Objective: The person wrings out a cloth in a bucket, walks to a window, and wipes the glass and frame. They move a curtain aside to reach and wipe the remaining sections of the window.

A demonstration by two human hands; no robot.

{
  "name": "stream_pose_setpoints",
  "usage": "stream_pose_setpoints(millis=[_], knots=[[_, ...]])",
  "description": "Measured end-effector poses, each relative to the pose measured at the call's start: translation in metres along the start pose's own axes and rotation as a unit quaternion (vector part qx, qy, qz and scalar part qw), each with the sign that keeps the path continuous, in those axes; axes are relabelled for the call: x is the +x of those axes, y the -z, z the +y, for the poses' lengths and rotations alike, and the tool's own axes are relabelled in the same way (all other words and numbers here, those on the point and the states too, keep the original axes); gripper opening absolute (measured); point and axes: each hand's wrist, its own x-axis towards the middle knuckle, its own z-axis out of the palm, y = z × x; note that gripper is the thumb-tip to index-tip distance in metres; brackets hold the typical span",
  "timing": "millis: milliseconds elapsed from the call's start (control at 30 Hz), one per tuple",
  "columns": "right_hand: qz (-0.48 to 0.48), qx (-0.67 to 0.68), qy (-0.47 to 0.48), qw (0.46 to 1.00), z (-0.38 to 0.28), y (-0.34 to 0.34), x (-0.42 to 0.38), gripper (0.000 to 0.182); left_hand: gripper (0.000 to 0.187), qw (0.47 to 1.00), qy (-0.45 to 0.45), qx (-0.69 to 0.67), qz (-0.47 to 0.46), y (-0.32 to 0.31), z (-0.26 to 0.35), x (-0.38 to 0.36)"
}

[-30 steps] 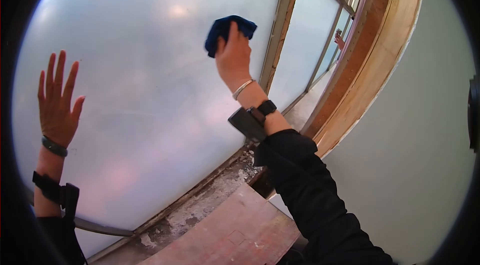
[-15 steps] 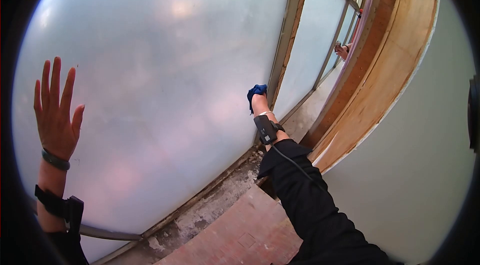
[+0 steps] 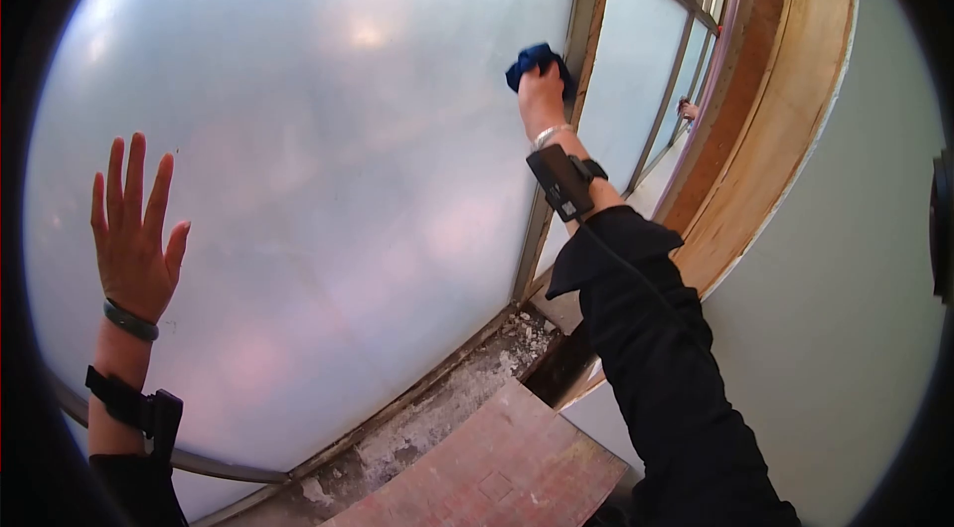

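Observation:
A large frosted glass pane fills the view in front of me. Flat against its left part rests my left hand, palm to the glass with fingers spread; a dark bangle circles that wrist. My right hand grips a dark blue cloth, bunched against the pane's right edge by the metal frame post. The fingertips are partly hidden in the cloth. A black device with a cable is strapped to my right forearm.
A reddish board lies below, beside a rough ledge with rubble in its corner. On the right stand a curved wooden edge and a grey-green panel. Another person's hand shows farther along the glass.
My right hand has moved up along the pane's right edge with the cloth. In the view, my left hand sits slightly lower and farther right, still spread on the glass.

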Motion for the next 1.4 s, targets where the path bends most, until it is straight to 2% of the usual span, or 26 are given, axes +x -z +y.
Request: stream_pose_setpoints(millis=[133, 167, 200, 267, 300, 400, 467, 533, 600, 667, 800, 933, 1000, 1133, 1167, 1267, 1300, 1367, 1400], knots=[[0.015, -0.023, 0.115, 0.993, -0.067, 0.008, 0.035, 0.059, 0.056, 1.000, 0.000, -0.004, 0.004, 0.003, 0.000, 0.002], [0.049, -0.051, 0.133, 0.989, -0.088, 0.011, 0.031, 0.060, 0.056, 1.000, 0.002, -0.009, -0.009, 0.004, 0.000, 0.002], [0.041, -0.055, 0.161, 0.985, -0.098, 0.012, 0.037, 0.060, 0.056, 1.000, 0.004, -0.014, -0.023, 0.005, 0.001, 0.001], [0.092, -0.083, 0.234, 0.964, -0.110, 0.011, 0.039, 0.058, 0.056, 1.000, 0.003, -0.006, -0.026, 0.006, -0.001, 0.001], [0.094, -0.081, 0.235, 0.964, -0.107, 0.010, 0.043, 0.058, 0.056, 1.000, 0.002, -0.010, -0.029, 0.006, -0.001, 0.001], [0.075, -0.092, 0.230, 0.966, -0.091, 0.014, 0.052, 0.055, 0.056, 1.000, -0.001, -0.020, -0.014, 0.007, 0.000, 0.002], [0.014, -0.038, 0.081, 0.996, -0.070, 0.017, 0.065, 0.052, 0.056, 0.998, 0.003, -0.031, -0.057, 0.011, -0.001, 0.001], [0.035, -0.047, -0.007, 0.998, -0.063, 0.013, 0.067, 0.051, 0.055, 0.997, 0.005, -0.037, -0.061, 0.013, -0.001, 0.002], [0.050, -0.048, -0.006, 0.998, -0.073, 0.004, 0.067, 0.052, 0.055, 0.997, 0.004, -0.045, -0.064, 0.015, -0.001, 0.003], [0.060, -0.050, 0.057, 0.995, -0.084, 0.003, 0.066, 0.052, 0.054, 0.996, 0.012, -0.057, -0.068, 0.016, -0.001, 0.003], [0.151, -0.061, 0.217, 0.963, -0.139, -0.014, 0.035, 0.050, 0.053, 0.994, 0.018, -0.075, -0.077, 0.017, -0.001, 0.003], [0.140, -0.035, 0.376, 0.915, -0.191, -0.028, -0.015, 0.050, 0.055, 0.997, 0.002, -0.051, -0.066, 0.016, -0.001, 0.004], [0.104, -0.046, 0.451, 0.885, -0.209, -0.033, -0.051, 0.052, 0.055, 0.996, 0.003, -0.057, -0.070, 0.017, -0.002, 0.004], [0.032, -0.057, 0.608, 0.792, -0.223, -0.028, -0.115, 0.045, 0.055, 0.996, 0.001, -0.045, -0.072, 0.014, -0.001, 0.001], [0.045, -0.011, 0.638, 0.769, -0.223, -0.029, -0.119, 0.041, 0.055, 0.996, 0.003, -0.047, -0.075, 0.015, -0.001, 0.001], [0.023, -0.011, 0.650, 0.759, -0.216, -0.026, -0.102, 0.041, 0.055, 0.996, 0.000, -0.047, -0.077, 0.015, -0.002, 0.002], [0.019, -0.058, 0.617, 0.784, -0.209, -0.026, -0.096, 0.041, 0.055, 0.996, 0.001, -0.049, -0.075, 0.015, -0.002, 0.002], [0.104, -0.039, 0.577, 0.809, -0.192, -0.026, -0.076, 0.044, 0.055, 0.995, 0.003, -0.054, -0.089, 0.018, -0.002, 0.002], [0.106, -0.041, 0.542, 0.833, -0.183, -0.022, -0.064, 0.045, 0.055, 0.993, 0.007, -0.059, -0.102, 0.019, -0.002, 0.002]])
